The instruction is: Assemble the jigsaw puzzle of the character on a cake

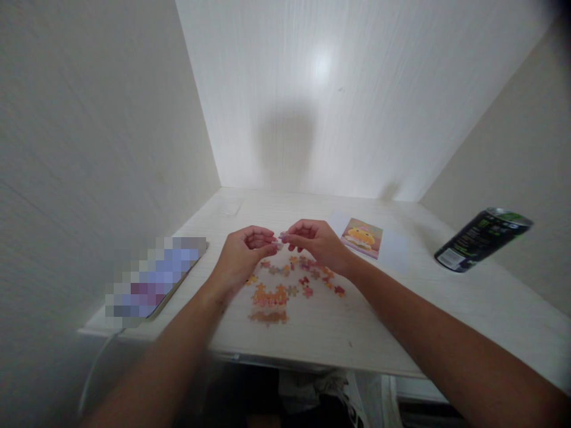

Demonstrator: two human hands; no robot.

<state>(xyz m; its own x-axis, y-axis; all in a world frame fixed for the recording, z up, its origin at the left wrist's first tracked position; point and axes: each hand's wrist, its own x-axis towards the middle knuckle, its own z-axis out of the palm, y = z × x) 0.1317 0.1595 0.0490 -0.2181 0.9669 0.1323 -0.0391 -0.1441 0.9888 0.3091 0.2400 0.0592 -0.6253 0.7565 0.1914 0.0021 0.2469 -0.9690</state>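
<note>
Small orange and pink jigsaw pieces [292, 279] lie scattered on the white desk [348, 327], with a few joined in a cluster [269, 296] near the front. My left hand [244, 252] and my right hand [314, 241] hover above them, fingertips meeting. Both are pinched on a small pale puzzle piece [279, 242] held between them. A picture card [362, 237] showing a yellow cartoon figure lies just right of my right hand.
A tablet or phone [154, 276] with a cable lies at the desk's left edge. A dark green can [482, 239] stands at the right. White walls close in the desk on the left, back and right. A small clear item [231, 207] rests at the back left.
</note>
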